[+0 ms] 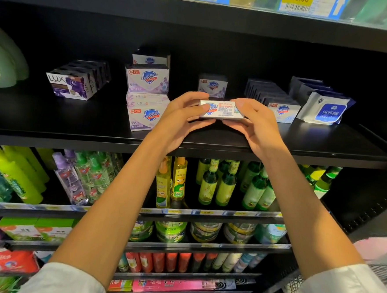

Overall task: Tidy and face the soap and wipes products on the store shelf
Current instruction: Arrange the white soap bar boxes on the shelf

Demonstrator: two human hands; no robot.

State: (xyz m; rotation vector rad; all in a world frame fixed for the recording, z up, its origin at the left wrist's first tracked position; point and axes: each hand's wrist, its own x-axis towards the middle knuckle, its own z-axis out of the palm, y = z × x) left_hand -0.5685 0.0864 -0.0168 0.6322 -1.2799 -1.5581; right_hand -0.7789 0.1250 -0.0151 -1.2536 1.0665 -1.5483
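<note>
A white Safeguard soap box (222, 110) is held above the middle of the black shelf (188, 143), its printed side facing me. My left hand (183, 116) grips its left end and my right hand (256, 123) grips its right end. Left of my hands stands a stack of purple Safeguard soap boxes (147, 92). Further left lies a row of Lux soap boxes (75, 81), turned at an angle. Behind the held box stands one purple Safeguard box (213, 84). To the right run a row of blue Safeguard boxes (279, 110) and wipes packs (323, 107).
Green bottles (1, 64) stand at the shelf's far left. The shelf below carries spray bottles (83, 175) and green glass bottles (226, 185). Price labels (296, 0) line the shelf edge above. A trolley's wire frame (292, 288) shows at the bottom right.
</note>
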